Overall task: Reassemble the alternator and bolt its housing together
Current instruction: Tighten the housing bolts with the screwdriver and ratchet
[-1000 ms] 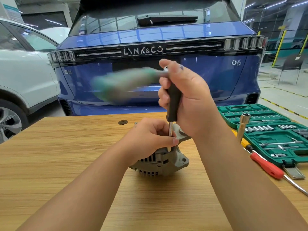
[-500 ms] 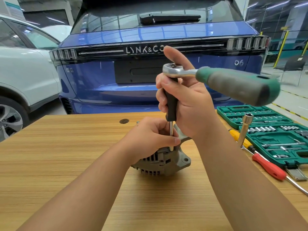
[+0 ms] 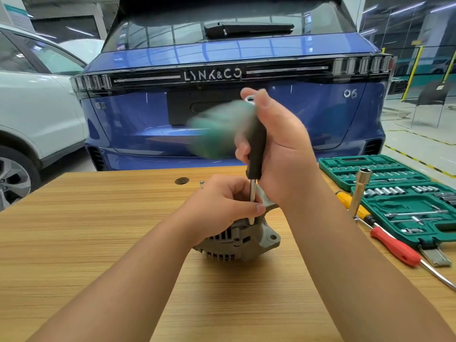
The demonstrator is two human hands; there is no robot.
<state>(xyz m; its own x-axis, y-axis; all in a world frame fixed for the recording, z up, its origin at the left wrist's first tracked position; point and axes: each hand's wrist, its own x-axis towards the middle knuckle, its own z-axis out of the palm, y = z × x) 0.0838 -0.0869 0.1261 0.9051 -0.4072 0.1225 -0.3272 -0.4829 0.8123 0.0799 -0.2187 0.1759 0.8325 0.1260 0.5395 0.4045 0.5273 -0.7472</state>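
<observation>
A gray metal alternator (image 3: 240,239) sits on a wooden table (image 3: 74,243), near the middle. The left hand (image 3: 222,206) rests on top of it, with fingers curled around the thin silver shaft (image 3: 252,193) of a tool that stands straight up. The bottom tip of the shaft touches the top of the alternator. The right hand (image 3: 278,149) is higher up and grips the black handle (image 3: 256,154) of the same tool, with the thumb raised on top. A green ratchet handle (image 3: 217,129) sticks out to the left from the top of the tool, and it is a blur.

On the right side of the table lies an open green tool case (image 3: 404,193) full of shiny sockets. Beside it are a red-handled screwdriver (image 3: 394,245), a yellow-handled screwdriver (image 3: 350,201) and a tall silver socket (image 3: 359,191) standing tilted. A small bolt (image 3: 201,182) lies on the table on the far side of the left hand.

Far behind the table is a blue car (image 3: 234,95). The words "LYNK&CO" are on its back, and "06" is on the right. A white car (image 3: 32,107) stands far to the left.
</observation>
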